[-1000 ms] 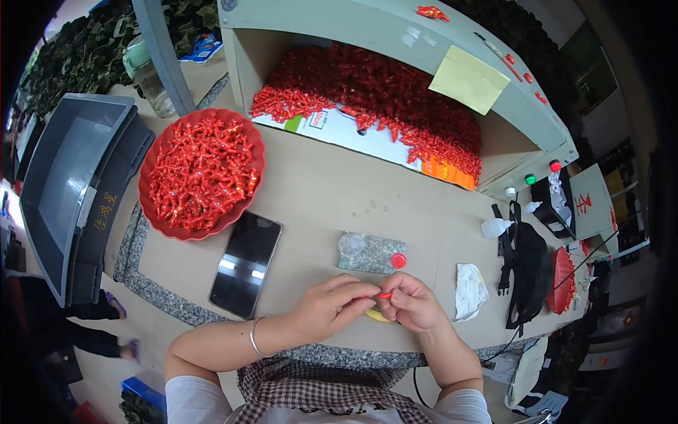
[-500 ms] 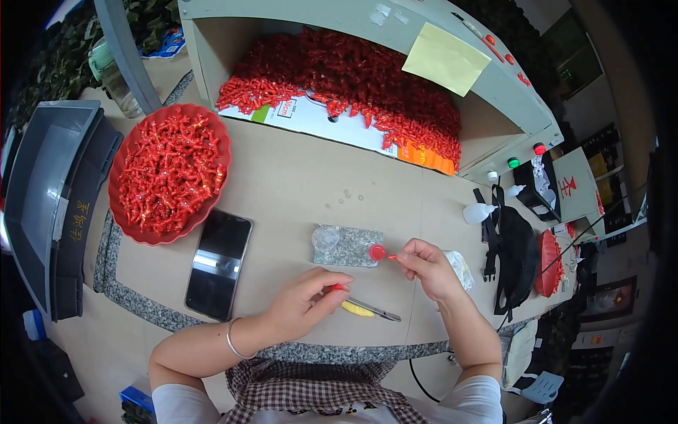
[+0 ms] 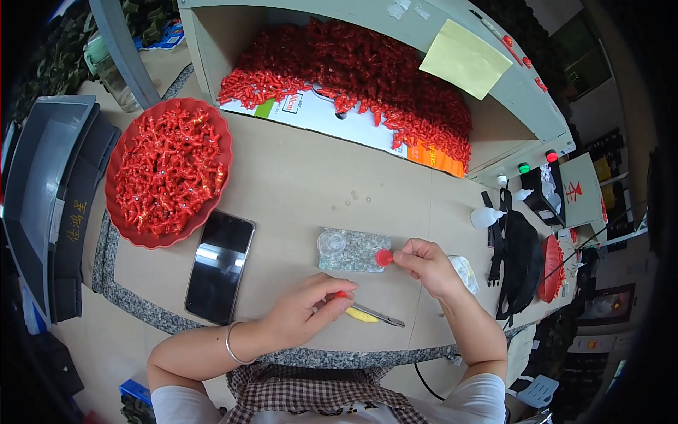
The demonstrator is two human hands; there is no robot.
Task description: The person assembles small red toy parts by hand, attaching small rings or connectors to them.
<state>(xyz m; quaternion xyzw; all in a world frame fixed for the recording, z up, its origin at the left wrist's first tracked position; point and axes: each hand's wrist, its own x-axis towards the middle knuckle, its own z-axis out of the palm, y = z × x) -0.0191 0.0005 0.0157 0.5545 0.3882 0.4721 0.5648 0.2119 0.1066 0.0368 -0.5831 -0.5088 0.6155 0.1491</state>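
Head view: hands apart. Right hand (image 3: 429,272) pinches small red piece (image 3: 390,258) at red cap (image 3: 383,257), on granite slab (image 3: 347,253) ahead of left hand (image 3: 302,311), which pinches another red bit (image 3: 342,295). Best: light pinch, fingertips clear of cap.

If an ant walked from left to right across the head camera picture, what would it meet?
Grey plastic bin, red scalloped bowl full of little red pieces, black rectangular phone, bare left hand, speckled grey stone slab, bare right hand, small white plastic bottle, black fabric bag.
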